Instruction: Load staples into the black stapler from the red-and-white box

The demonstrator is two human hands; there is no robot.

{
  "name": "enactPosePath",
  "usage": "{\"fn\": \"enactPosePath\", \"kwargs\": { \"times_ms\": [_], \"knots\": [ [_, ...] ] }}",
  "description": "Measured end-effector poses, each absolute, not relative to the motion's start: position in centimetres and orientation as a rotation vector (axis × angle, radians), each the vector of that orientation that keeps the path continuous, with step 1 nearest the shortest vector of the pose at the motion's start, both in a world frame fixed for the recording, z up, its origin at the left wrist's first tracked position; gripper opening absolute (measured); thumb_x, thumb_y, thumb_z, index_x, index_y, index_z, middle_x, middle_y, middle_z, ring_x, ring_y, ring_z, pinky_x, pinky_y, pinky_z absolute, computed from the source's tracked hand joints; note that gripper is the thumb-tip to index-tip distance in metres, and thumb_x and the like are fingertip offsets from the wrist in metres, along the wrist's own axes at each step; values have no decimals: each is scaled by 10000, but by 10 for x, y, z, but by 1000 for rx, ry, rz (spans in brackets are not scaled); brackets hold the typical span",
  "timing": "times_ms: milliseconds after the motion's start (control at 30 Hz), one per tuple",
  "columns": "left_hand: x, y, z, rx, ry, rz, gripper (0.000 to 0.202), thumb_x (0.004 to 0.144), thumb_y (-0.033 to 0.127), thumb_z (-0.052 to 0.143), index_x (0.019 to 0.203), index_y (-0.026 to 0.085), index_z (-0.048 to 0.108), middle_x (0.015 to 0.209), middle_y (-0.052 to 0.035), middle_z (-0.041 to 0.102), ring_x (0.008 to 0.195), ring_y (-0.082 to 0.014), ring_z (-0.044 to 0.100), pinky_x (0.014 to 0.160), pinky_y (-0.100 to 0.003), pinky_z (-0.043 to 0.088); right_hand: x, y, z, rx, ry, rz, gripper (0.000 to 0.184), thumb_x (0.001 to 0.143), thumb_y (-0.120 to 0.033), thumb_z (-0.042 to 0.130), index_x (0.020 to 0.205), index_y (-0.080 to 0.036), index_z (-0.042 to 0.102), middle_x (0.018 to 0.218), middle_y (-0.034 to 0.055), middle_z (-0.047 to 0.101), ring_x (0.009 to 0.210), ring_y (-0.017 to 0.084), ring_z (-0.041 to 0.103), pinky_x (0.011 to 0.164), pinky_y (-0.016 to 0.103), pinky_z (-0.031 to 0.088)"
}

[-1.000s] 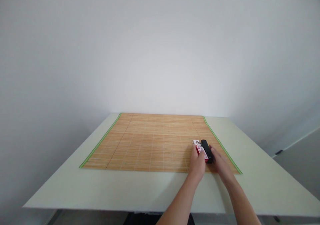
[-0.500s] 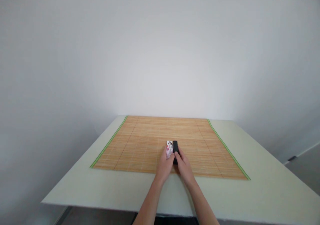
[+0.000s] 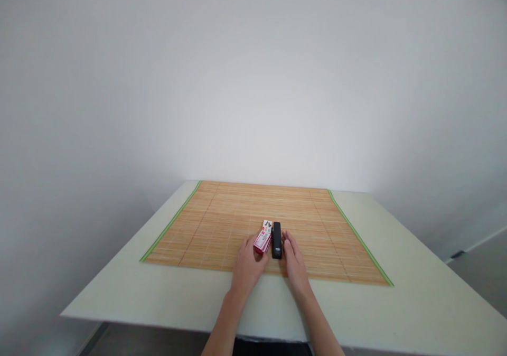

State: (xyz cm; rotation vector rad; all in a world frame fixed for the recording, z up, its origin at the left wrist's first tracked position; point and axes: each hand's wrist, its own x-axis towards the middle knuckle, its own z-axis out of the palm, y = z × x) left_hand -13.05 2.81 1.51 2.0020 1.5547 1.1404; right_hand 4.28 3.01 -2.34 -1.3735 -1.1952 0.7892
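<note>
A small white and red box [image 3: 263, 237] lies tilted on the bamboo mat, its near end turned to the left. My left hand [image 3: 247, 263] is closed around that near end, thumb on the right and fingers on the left. Just right of the box, a long black object that looks like a stapler [image 3: 277, 241] lies lengthwise, a small pale mark at its near end. My right hand [image 3: 293, 258] rests beside it on the right, fingers apart and holding nothing; a narrow gap shows between them.
The bamboo mat [image 3: 237, 203] with green edging covers the middle of a white table [image 3: 158, 292]. A pale wall [image 3: 253, 81] stands behind the table's far edge. The table's near edge runs under my forearms.
My hands have moved apart. The left has swung the near end of the box leftward, away from the stapler-like object. My right hand has let go of the black object and shifted right.
</note>
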Motion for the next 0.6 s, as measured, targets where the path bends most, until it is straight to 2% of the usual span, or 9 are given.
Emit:
{"fn": "enactPosePath", "kwargs": {
  "times_ms": [100,300,467,600],
  "knots": [
    [-132,25,20,2023,1674,1103,467,860,248,614,1324,260,559,1253,-71,640,1169,-252,602,1023,-382,468,43,31,-24,-1352,-1185,810,694,1000,-637,358,1552,-219,404,1590,69,431,1468,235,413,1202,439,368],
    [-151,32,21,2011,1846,1142,299,905,376,603,1175,250,628,1143,-73,660,1087,-261,615,969,-383,479,43,30,-24,-1296,-1136,857,693,980,-631,432,1533,-215,435,1588,83,433,1470,247,409,1207,457,353],
    [-192,67,22,1927,2078,1096,321,907,414,602,1157,226,674,1097,-80,659,1067,-267,611,962,-386,465,39,30,-20,-1202,-1015,928,709,910,-632,587,1486,-225,508,1566,87,469,1461,257,421,1235,435,298],
    [-213,74,21,1916,2122,1133,347,914,425,598,1188,237,695,1137,-80,650,1081,-268,603,951,-379,462,34,28,-12,-1101,-942,972,752,865,-613,672,1498,-248,492,1552,94,489,1442,268,447,1238,437,292]
  ]
}}
